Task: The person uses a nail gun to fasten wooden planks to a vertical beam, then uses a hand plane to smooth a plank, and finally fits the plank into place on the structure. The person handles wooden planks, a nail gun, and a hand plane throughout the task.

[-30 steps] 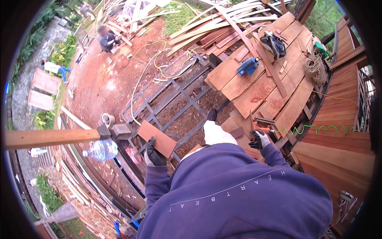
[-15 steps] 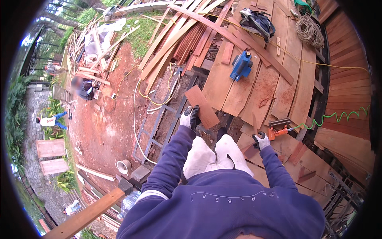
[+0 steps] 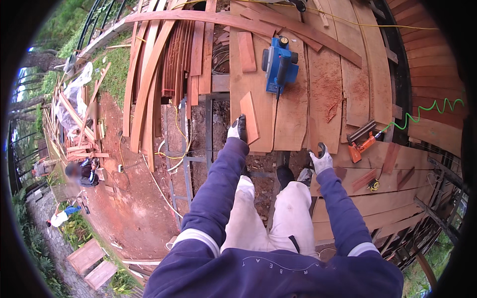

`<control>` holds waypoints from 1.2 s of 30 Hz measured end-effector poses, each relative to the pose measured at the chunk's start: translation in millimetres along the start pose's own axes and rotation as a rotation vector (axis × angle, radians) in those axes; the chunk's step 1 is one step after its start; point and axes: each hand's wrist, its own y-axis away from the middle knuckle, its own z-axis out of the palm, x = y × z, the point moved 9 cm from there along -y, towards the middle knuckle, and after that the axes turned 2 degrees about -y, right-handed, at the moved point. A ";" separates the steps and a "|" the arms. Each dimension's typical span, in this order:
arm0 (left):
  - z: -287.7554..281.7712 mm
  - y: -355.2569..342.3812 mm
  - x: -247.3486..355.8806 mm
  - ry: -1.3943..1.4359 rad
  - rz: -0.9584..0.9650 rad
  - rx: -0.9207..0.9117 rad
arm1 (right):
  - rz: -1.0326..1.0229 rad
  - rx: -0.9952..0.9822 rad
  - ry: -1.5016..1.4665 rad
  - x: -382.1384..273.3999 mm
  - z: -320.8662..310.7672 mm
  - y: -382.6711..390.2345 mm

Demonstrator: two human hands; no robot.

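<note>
Evidently one-handed: a short reddish board [image 3: 249, 116] gripped at its edge by the left hand [image 3: 238, 128], over the planks [image 3: 292, 135].

The left fingers close on the board's near left edge; the right hand [image 3: 323, 159] has thumb and fingers parted in a loose curl, with nothing visible between them. A weak edge grip could let the board pivot or drop into the gaps of the metal frame [image 3: 210, 126] alongside. The cord [image 3: 275, 124] of the blue planer [image 3: 280, 67], running down just right of the board, might snag it; a tug on the green hose [image 3: 416, 118] might shift the orange nail gun [image 3: 365, 147] near the right hand. As to containers, the dark bundle [image 3: 300, 5] is cut off at the upper rim, so whether it is a bag, or what it holds, cannot be told.
</note>
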 end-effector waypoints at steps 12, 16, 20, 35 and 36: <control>25.7 -131.4 10.0 -0.342 0.074 0.107 | 0.016 0.091 0.605 -41.4 54.0 -134.8; 14.6 -141.5 37.6 -0.938 0.136 0.085 | -0.105 0.253 0.505 -63.8 55.7 -124.5; 8.2 -158.4 75.1 -1.255 0.166 -0.039 | -0.449 0.207 0.018 -168.3 92.7 -67.2; 74.0 -248.0 158.0 -1.181 0.318 0.156 | -0.493 0.149 0.187 -217.4 239.4 -78.3; 69.8 -241.2 154.7 -1.173 0.273 0.151 | -0.484 0.136 0.193 -214.1 237.9 -78.6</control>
